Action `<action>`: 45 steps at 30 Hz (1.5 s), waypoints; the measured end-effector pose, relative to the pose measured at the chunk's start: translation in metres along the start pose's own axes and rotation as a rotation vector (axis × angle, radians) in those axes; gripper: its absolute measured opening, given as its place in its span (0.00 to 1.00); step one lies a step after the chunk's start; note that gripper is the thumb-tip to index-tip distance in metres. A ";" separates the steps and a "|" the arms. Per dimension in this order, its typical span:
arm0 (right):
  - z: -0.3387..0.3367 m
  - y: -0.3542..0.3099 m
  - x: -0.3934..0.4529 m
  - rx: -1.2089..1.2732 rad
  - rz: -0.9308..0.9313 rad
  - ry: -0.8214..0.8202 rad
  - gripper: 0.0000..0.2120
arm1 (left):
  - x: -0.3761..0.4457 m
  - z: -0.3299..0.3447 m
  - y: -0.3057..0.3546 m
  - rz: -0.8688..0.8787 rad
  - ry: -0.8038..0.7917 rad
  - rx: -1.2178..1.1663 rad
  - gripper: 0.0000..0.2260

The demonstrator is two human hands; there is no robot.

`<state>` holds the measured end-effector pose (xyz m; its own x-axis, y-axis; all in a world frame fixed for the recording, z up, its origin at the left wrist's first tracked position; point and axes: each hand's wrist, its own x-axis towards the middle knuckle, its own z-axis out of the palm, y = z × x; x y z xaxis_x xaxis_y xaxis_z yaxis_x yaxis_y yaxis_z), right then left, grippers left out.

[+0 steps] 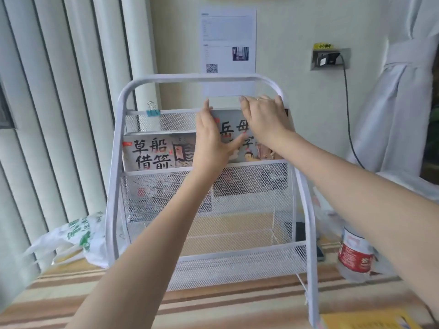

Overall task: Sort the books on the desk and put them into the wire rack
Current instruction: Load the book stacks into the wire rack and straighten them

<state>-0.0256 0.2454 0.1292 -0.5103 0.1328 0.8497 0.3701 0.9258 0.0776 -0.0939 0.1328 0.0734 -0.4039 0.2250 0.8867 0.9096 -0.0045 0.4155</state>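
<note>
- The left book point(156, 150) in the wire rack point(199, 79) reads 草船借箭 in black brush characters.
- The right book point(234, 129) shows 岳母, with 字 below; hands cover the rest.
- The printing on the wall paper point(228, 39) is too small to read.

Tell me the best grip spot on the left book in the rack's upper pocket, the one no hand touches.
Left book: pinch its exposed top edge from above. It stands upright in the wire rack; the mesh front covers its lower part, and the book under both hands crowds its right side.
</note>
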 end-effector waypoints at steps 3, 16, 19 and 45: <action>0.002 -0.002 -0.003 0.002 -0.006 0.022 0.23 | -0.003 0.002 0.000 0.026 -0.035 0.026 0.46; 0.001 0.004 -0.007 -0.009 -0.074 0.085 0.20 | -0.005 0.009 0.001 0.145 0.070 0.039 0.30; 0.000 0.004 -0.005 -0.084 -0.077 0.093 0.23 | -0.005 0.008 0.000 0.200 0.087 0.042 0.27; 0.012 0.006 -0.014 -0.234 -0.108 -0.085 0.26 | -0.004 0.008 -0.001 0.185 0.032 0.097 0.17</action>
<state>-0.0259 0.2530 0.1109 -0.6161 0.0764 0.7840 0.4744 0.8305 0.2919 -0.0924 0.1399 0.0673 -0.2308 0.1977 0.9527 0.9730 0.0512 0.2251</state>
